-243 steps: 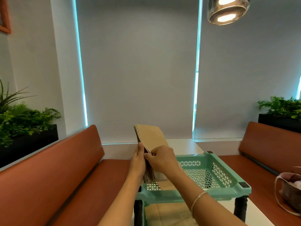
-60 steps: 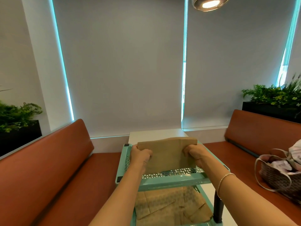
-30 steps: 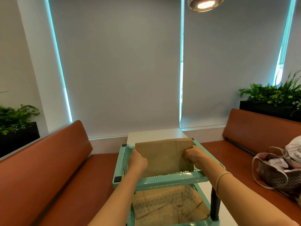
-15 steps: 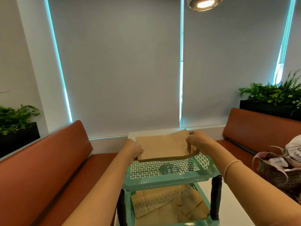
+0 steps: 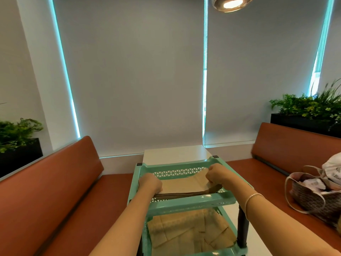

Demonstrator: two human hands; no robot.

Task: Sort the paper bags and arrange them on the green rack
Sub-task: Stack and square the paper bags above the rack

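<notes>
Both hands grip bag stack | top tray | basket right

A stack of brown paper bags lies flat in the top tray of the green rack, which stands on a white counter. The left hand grips the stack's left end and the right hand grips its right end, fingers curled over the paper (the near edge shows many layers). In the lower tray more paper bags lie spread and overlapping. Orange benches run along both sides; on the right one sits a woven basket bag. Planters stand behind the benches, and a lamp hangs above.
</notes>
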